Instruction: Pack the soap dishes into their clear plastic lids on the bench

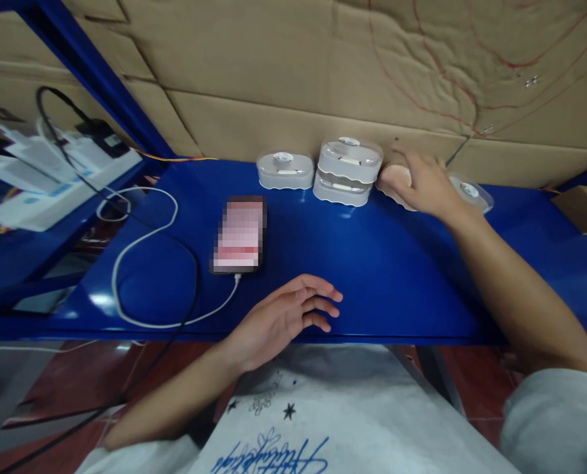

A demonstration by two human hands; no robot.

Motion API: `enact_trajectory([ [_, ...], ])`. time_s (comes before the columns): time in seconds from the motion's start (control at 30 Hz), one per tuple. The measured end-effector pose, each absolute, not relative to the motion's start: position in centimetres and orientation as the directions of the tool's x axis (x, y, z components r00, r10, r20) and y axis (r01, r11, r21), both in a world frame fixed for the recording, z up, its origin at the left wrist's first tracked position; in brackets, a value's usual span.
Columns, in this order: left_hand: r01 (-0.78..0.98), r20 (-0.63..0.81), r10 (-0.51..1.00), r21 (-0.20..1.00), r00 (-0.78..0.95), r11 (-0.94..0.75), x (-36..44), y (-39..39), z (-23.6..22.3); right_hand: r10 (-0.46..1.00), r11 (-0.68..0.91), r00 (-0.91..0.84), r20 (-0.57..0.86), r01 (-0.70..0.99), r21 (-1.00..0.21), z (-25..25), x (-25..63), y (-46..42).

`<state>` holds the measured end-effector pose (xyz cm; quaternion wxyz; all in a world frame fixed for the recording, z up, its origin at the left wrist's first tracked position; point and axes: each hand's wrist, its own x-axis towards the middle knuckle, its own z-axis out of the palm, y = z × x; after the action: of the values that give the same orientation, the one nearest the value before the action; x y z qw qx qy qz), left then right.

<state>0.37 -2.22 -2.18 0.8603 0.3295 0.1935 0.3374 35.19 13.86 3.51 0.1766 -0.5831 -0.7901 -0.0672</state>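
Note:
My right hand [425, 183] reaches to the back of the blue shelf, its thumb and fingers round an oval container [396, 183] with a pinkish top. Part of that container is hidden by the hand. Just left of it, two oval grey containers with clear lids are stacked, the upper one [350, 161] resting on the lower one [341, 191]. A single similar container [286, 171] stands further left. Another container [468, 192] shows partly behind my right wrist. Near the shelf's front edge, my left hand [293, 313] hovers with loosely bent fingers apart, holding nothing.
A phone [238, 234], its screen blurred, lies on the blue shelf [352, 263] with a white cable [118, 289] plugged in. White power strips [66, 184] with plugs are at the left. Cardboard [273, 66] lines the back; a small cardboard box [584, 207] sits far right.

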Motion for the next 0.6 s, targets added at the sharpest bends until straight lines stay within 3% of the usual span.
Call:
enact_trajectory([
  [0.1, -0.447, -0.116, 0.708, 0.701, 0.697, 0.555, 0.4, -2.2, -2.2, 0.938, 0.254, -0.244, 0.245, 0.967, -0.009, 2.1, 36.0, 11.3],
  [0.27, -0.441, -0.101, 0.711, 0.722, 0.696, 0.534, 0.5, -2.3, -2.2, 0.942, 0.251, -0.258, 0.213, 0.966, 0.060, 2.2, 34.3, 7.7],
  [0.5, -0.431, -0.054, 0.712, 0.763, 0.700, 0.482, 0.4, -2.4, -2.4, 0.904, 0.411, -0.391, 0.174, 0.907, -0.096, 3.4, 33.3, 5.6],
  [0.6, -0.417, 0.024, 0.731, 0.833, 0.682, 0.362, 0.4, -2.7, -2.8, 0.878, 0.477, -0.461, 0.129, 0.864, -0.158, 3.1, 32.8, 4.8],
])
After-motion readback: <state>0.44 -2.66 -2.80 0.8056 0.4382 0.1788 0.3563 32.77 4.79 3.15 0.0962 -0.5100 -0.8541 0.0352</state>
